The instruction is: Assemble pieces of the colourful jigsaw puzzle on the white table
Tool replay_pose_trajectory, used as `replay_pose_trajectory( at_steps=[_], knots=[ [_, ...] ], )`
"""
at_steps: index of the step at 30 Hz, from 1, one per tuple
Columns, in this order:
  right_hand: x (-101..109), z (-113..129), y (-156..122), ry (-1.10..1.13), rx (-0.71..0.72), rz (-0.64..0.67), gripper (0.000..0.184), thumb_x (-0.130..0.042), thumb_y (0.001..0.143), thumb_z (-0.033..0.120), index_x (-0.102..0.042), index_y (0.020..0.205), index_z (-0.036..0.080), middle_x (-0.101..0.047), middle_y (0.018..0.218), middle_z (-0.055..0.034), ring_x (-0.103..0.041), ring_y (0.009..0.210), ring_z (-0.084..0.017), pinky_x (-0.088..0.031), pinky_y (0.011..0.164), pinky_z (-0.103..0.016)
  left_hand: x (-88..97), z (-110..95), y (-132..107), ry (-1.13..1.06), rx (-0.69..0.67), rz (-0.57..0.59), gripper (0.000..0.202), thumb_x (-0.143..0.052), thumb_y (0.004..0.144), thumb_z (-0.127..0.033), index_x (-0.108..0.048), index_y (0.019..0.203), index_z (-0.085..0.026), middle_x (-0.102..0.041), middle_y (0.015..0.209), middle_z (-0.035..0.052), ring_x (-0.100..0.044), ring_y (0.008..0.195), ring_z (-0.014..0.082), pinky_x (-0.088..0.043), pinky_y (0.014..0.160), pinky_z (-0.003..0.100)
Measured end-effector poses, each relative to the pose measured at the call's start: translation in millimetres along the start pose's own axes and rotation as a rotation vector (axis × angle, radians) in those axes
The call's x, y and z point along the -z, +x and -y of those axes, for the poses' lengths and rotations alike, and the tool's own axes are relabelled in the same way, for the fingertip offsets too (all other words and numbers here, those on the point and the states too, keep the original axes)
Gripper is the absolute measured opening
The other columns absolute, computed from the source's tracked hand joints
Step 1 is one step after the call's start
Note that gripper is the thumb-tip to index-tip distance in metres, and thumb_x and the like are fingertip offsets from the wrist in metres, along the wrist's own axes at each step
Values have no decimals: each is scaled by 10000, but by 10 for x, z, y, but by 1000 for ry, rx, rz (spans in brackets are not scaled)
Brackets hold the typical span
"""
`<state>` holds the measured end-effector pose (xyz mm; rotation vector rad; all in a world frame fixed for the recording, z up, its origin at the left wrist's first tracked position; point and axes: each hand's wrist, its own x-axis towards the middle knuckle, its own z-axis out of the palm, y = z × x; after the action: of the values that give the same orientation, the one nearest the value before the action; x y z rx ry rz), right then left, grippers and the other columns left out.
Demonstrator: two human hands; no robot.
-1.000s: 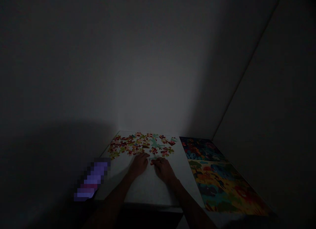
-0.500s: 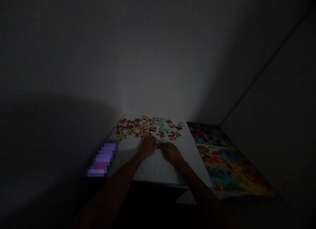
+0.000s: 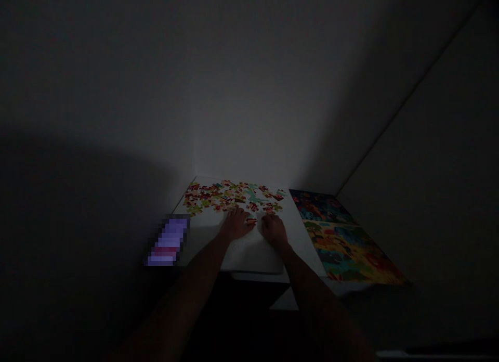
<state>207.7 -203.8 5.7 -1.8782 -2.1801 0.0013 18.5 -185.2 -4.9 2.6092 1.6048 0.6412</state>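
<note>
- The loose puzzle pieces (image 3: pixel 230 195) lie scattered along the far edge of the white board (image 3: pixel 253 255), at the foot of the wall (image 3: pixel 241 117).
- One reddish piece (image 3: pixel 251 222) lies between the hands.
- The left hand (image 3: pixel 236 224) lies palm down, touching the nearest pieces. The right hand (image 3: pixel 274 229) is just beside it. It is too dim to tell whether either grips anything.
- At 6 o'clock from the hands, bare board runs to its near edge.
- A colourful picture (image 3: pixel 346 242) borders the board at 3 o'clock.
</note>
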Motion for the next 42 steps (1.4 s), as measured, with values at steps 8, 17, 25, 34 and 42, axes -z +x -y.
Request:
replay_pose_trajectory(
  at_steps=[8,17,25,34,42],
  knots=[
    [-5,46,55,-24,-110,-14,343,-461,933,279,-574,1230,150,-592,1294,-149,-523,1184,-272,-380,966,-371,-20,6,27,-9,37,-2,354,-606,876,-384,-635,1189,-219,-594,1233,105,-507,1192,303,-373,1042,457],
    [-55,4,122,16,-176,-23,382,-441,939,269,-541,1289,155,-578,1315,-166,-508,1201,-283,-374,961,-386,-22,9,67,-36,56,22,327,-548,920,-369,-644,1183,-199,-605,1219,110,-495,1195,299,-374,1040,461],
    [-21,-6,228,6,-170,-36,328,-428,947,236,-590,1213,135,-620,1246,-169,-525,1180,-279,-380,954,-373,-20,-17,63,-21,52,-2,304,-562,908,-400,-646,1137,-219,-600,1214,98,-488,1199,293,-358,1046,460],
    [-149,-46,743,91,25,-60,368,-439,984,384,-640,1177,144,-647,1196,-137,-569,1117,-236,-391,969,-322,9,-22,77,-71,57,17,314,-618,862,-399,-638,1122,-224,-584,1190,90,-481,1202,304,-348,1055,472],
    [-246,-82,998,134,102,-96,319,-437,976,297,-700,1061,137,-674,1112,-128,-577,1080,-230,-394,951,-319,18,-12,95,-110,96,71,344,-651,827,-313,-632,1158,-221,-572,1243,78,-488,1219,277,-343,1078,442]
  ],
)
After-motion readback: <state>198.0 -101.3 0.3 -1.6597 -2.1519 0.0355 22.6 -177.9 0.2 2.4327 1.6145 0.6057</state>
